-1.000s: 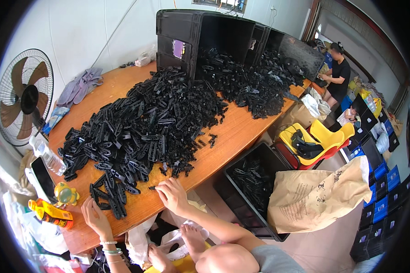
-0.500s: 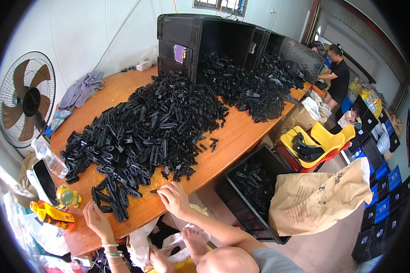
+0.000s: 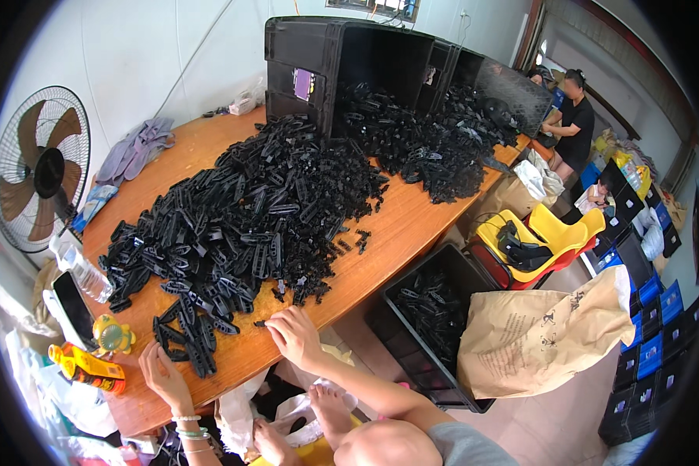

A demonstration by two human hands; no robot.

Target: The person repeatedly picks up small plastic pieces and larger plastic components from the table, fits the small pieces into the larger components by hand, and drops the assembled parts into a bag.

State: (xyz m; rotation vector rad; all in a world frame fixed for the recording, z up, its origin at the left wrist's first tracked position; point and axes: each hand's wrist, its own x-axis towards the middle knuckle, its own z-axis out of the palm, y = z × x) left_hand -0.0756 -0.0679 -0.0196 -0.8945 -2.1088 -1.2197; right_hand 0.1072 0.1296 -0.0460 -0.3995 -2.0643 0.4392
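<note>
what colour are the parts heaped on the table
The parts are black, seen in the head view.

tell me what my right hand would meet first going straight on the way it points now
Beyond the small black plastic piece at its fingertips, your right hand would probably first meet the large heap of black plastic parts, across a narrow strip of brown wooden table; depth is hard to judge.
</note>
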